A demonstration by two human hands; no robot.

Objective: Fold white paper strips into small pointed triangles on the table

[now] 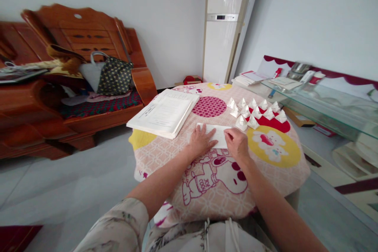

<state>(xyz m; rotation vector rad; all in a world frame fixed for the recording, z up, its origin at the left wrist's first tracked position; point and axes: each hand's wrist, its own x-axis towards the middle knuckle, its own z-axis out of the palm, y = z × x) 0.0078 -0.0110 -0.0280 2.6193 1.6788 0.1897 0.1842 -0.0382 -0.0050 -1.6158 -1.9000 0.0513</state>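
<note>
My left hand (201,140) lies flat, fingers spread, on the left half of a folded white paper strip (217,134). My right hand (236,142) rests on the strip's right end with its fingers curled down, pressing the paper. The strip lies on a small table covered with a pink cartoon-print cloth (224,181). Several small folded white paper shapes (256,112) sit in rows just beyond my right hand.
A stack of white paper sheets (164,113) lies at the table's far left. A glass shelf (327,102) with books and containers runs along the right. A wooden sofa (73,82) with a dotted bag stands at left, and a tall white air conditioner (224,27) behind.
</note>
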